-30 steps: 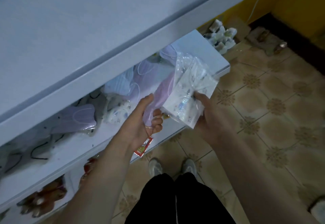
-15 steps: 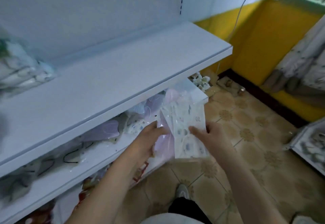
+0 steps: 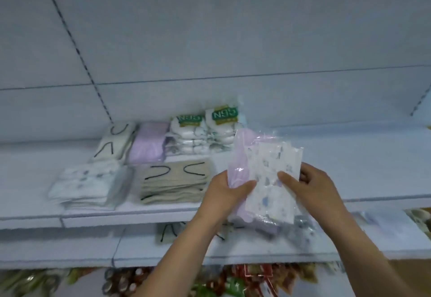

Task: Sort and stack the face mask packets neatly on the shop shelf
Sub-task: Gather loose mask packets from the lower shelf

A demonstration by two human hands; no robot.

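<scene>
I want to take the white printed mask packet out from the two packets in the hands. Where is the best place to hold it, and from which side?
Probably pinch the white printed packet at its free top right corner, coming from the right. It lies in front of the lilac packet and juts out past it there, with the film clear. The left hand covers the lower left edge, and the right hand grips mid-right.

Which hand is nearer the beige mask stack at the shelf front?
Left. The left hand grips the held packets just right of the beige stack; the right hand holds them on their far side, farther right.
</scene>
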